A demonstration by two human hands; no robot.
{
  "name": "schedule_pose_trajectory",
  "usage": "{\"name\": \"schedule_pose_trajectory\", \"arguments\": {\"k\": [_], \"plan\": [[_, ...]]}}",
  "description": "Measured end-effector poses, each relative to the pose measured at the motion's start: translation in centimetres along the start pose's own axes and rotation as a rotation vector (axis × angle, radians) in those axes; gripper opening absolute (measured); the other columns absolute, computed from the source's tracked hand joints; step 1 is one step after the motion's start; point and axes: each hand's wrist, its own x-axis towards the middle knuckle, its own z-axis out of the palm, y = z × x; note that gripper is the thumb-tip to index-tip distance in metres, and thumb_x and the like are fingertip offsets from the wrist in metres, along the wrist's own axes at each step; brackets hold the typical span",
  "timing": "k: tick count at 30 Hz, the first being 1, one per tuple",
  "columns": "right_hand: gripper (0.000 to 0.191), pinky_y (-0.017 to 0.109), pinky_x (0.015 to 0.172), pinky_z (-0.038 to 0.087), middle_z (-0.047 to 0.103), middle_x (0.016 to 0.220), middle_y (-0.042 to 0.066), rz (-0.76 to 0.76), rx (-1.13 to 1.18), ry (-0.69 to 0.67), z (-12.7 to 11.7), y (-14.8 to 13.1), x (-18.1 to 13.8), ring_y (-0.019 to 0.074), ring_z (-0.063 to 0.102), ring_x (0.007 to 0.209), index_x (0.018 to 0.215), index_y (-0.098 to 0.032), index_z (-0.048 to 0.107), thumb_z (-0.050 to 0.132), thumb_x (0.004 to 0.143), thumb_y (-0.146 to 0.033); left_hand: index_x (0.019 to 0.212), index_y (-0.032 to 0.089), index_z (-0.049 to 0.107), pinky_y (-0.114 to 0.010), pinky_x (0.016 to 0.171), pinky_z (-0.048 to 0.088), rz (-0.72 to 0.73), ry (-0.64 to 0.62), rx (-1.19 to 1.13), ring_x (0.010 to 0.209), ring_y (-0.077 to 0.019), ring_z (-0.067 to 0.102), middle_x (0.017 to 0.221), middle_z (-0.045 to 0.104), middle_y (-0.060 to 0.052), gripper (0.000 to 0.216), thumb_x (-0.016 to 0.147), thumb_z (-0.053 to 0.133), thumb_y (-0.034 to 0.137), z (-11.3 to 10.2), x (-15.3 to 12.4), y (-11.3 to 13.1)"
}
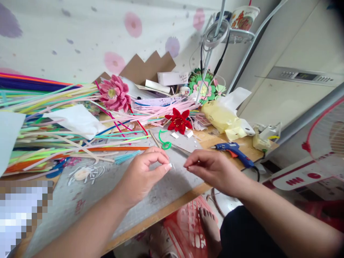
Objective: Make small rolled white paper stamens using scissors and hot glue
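My left hand is raised over the grey cutting mat, thumb and forefinger pinched together. A tiny whitish bit shows at those fingertips, too small to name. To its right, my right hand is closed in a pinch, and what its fingers hold, if anything, does not show. A narrow gap separates the two hands. Just beyond them a curled green pipe cleaner lies on the mat, beside the metal blades of what look like scissors. A red pipe-cleaner flower sits farther back.
Bundles of coloured pipe cleaners cover the left side. A blue glue gun lies at the right edge, near a yellow plastic bag. A pink flower stands at the back; a white stringy piece rests at left.
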Motion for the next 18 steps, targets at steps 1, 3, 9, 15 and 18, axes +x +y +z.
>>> {"name": "schedule_pose_trajectory", "arguments": {"k": [1,3,9,15,18], "plan": [[0.011,0.027,0.064,0.044,0.064,0.077,0.003,0.003,0.076,-0.006,0.8,-0.6,0.3,0.0135,0.056,0.070,0.083,-0.017,0.065,0.058,0.081,-0.025,0.067,0.021,0.063,-0.034,0.088,0.041,0.004,-0.012,0.000,0.090,-0.0178,0.058,0.089,0.059,-0.002,0.012,0.079,0.059,0.022,0.0,0.0,0.0],[0.012,0.026,0.061,0.044,0.061,0.071,0.001,0.049,0.218,-0.017,1.7,-1.2,0.9,0.0120,0.053,0.065,0.082,-0.017,0.064,0.060,0.081,-0.028,0.067,0.021,0.063,-0.034,0.087,0.042,0.005,-0.028,-0.001,0.090,-0.0180,0.058,0.089,0.059,-0.002,0.012,0.079,0.059,0.021,-0.1,0.0,0.1],[0.022,0.025,0.057,0.040,0.056,0.063,-0.001,0.147,0.402,-0.061,2.2,-1.2,1.6,0.0099,0.049,0.058,0.075,-0.015,0.063,0.067,0.076,-0.037,0.066,0.020,0.064,-0.036,0.088,0.042,-0.013,-0.062,-0.021,0.089,-0.0189,0.058,0.088,0.059,-0.003,0.012,0.077,0.059,0.020,-0.1,-0.1,0.4],[0.025,0.025,0.056,0.038,0.055,0.063,-0.002,0.140,0.386,-0.043,2.8,-1.2,1.8,0.0099,0.047,0.058,0.074,-0.016,0.061,0.067,0.075,-0.040,0.067,0.020,0.064,-0.035,0.086,0.043,-0.002,-0.067,-0.028,0.088,-0.0184,0.057,0.086,0.058,-0.003,0.012,0.077,0.058,0.019,-0.1,-0.2,0.7],[0.020,0.023,0.055,0.038,0.054,0.065,-0.002,0.089,0.320,-0.015,3.1,-1.2,1.8,0.0099,0.047,0.058,0.073,-0.016,0.058,0.063,0.078,-0.035,0.065,0.020,0.063,-0.035,0.085,0.043,-0.002,-0.057,-0.028,0.086,-0.0184,0.057,0.084,0.058,-0.002,0.013,0.076,0.058,0.018,0.0,-0.1,0.8]]}}
